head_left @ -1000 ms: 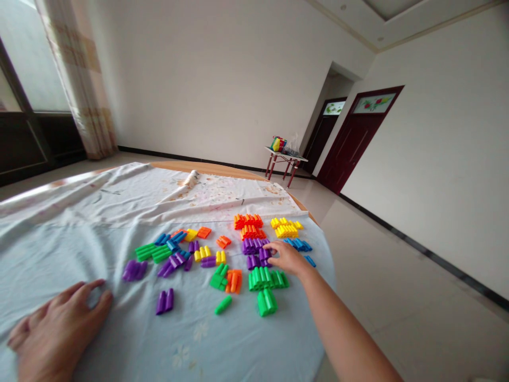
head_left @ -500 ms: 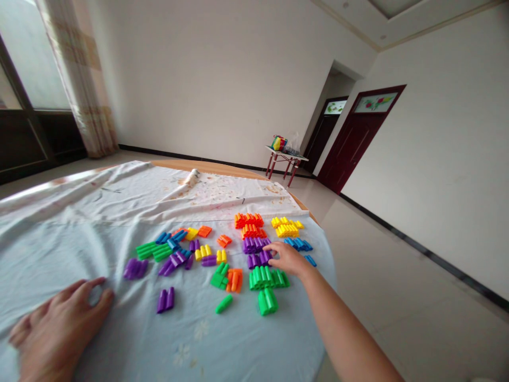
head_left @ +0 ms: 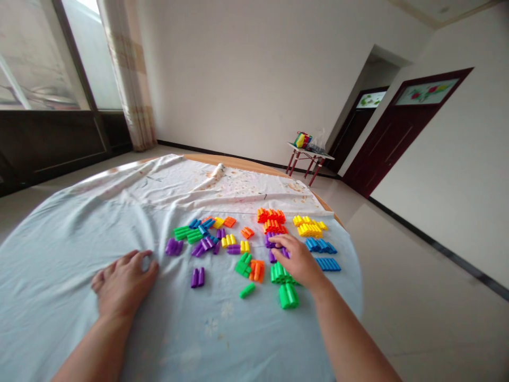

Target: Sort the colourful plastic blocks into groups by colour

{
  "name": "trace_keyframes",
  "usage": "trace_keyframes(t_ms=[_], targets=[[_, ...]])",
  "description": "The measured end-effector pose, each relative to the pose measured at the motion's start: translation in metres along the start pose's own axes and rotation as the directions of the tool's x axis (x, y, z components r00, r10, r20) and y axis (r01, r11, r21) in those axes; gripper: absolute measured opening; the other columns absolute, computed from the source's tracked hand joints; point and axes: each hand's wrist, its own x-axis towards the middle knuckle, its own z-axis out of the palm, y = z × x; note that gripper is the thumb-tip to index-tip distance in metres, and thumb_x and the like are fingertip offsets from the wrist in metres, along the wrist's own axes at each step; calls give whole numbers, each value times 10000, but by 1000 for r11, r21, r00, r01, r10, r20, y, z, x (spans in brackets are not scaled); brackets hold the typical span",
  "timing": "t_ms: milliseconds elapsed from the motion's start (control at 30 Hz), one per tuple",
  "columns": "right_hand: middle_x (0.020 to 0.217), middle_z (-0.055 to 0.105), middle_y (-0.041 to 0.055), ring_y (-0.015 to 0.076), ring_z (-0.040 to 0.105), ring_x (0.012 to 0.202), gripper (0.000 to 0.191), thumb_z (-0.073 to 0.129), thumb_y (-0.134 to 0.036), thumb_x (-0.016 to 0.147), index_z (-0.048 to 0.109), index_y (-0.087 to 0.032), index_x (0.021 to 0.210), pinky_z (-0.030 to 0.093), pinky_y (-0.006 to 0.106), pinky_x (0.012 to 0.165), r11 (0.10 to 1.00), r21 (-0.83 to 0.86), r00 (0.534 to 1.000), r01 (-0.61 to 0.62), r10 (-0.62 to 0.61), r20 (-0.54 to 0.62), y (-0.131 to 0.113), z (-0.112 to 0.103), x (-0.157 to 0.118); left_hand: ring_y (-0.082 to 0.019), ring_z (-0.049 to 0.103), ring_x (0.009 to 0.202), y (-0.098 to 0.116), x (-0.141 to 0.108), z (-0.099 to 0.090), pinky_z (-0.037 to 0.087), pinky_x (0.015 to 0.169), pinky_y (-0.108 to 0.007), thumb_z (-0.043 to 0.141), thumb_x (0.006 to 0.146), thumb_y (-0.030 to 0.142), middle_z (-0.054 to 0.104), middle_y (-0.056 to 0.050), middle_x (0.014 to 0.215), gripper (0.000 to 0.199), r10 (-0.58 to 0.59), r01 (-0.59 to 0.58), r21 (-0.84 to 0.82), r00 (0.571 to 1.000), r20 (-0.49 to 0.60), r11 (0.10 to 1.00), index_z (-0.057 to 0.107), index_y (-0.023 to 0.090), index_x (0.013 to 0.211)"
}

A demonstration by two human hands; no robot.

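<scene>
My left hand (head_left: 125, 278) rests on the blue cloth at the left, fingers apart and nothing in it. My right hand (head_left: 296, 257) is over the purple blocks (head_left: 271, 240) in the right-hand group, its thumb and fingers apart, touching or just above them; it covers part of them. Orange blocks (head_left: 271, 215) lie beyond it and green blocks (head_left: 288, 296) nearer. To its right are yellow blocks (head_left: 310, 229) and blue blocks (head_left: 328, 264). Mixed loose blocks lie mid-table, with a purple pair (head_left: 198, 277) and a single green piece (head_left: 247, 290) closer.
The round table wears a blue cloth (head_left: 167, 329) and, farther back, a white floral cloth (head_left: 178, 183). Beyond it, a small table (head_left: 310, 150) holds a colourful bag (head_left: 303, 139) near the wall. A curtain and window stand at the left.
The view has turned left, so the table appears shifted right. My right hand has moved more over the purple blocks. More of the nearer blue group now shows.
</scene>
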Motion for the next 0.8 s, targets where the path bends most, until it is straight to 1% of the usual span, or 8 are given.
trace_keyframes(t_ms=[100,200,333,433,500,567,667,800], targets=[[1064,656,53,169,573,1033,269,560,-170,826,639,-215,1079,426,319,947,990,96,988,105,-115,105,-36,31,1,-335,392,1253,4,-3,-3,205,1054,-487,325,816,492,498,-122,1335,526,-31,31,9,999,-16,999,571,222,1195],[1060,665,53,167,575,1034,269,586,-169,815,641,-202,1076,414,317,959,978,144,963,153,-181,200,-60,67,2,-348,409,1239,5,-4,-4,218,1054,-494,346,807,488,516,-128,1324,524,-35,35,-4,999,-32,999,592,218,1182],[1127,649,66,181,551,1077,321,619,-190,796,625,-182,1117,382,332,994,966,136,929,221,-251,272,-77,107,7,-342,418,1237,4,-5,-5,221,1060,-497,350,808,473,530,-132,1313,517,-39,38,-26,998,-46,999,606,207,1170],[1234,597,87,211,507,1136,395,628,-231,795,588,-175,1184,376,357,996,964,90,910,248,-264,319,-83,127,9,-338,428,1230,3,-6,-5,233,1058,-493,376,797,473,543,-120,1302,502,-49,48,-30,998,-50,998,613,221,1160],[1265,577,79,229,500,1139,397,622,-238,797,584,-197,1190,384,385,977,969,46,908,242,-243,340,-84,134,10,-335,432,1228,3,-6,-4,237,1057,-489,379,795,475,547,-111,1301,493,-48,47,-28,997,-56,999,615,232,1154],[1240,592,58,228,513,1113,361,602,-214,804,595,-222,1165,392,392,950,973,9,913,232,-221,343,-83,136,11,-332,433,1227,3,-5,-4,237,1057,-480,375,797,480,545,-111,1302,496,-42,40,-24,997,-59,999,613,234,1155],[1145,639,31,210,539,1050,306,577,-187,807,614,-236,1107,399,369,907,971,-27,915,236,-212,344,-81,132,10,-328,419,1237,2,-4,-3,233,1055,-473,367,792,493,530,-110,1313,512,-35,35,-10,998,-49,999,601,233,1165],[1042,665,18,195,557,980,257,590,-191,784,638,-241,1031,404,337,875,962,-59,898,268,-228,376,-79,122,7,-297,398,1257,-1,1,0,221,1058,-452,327,794,513,509,-82,1327,520,-34,35,33,999,-10,999,572,264,1179]])
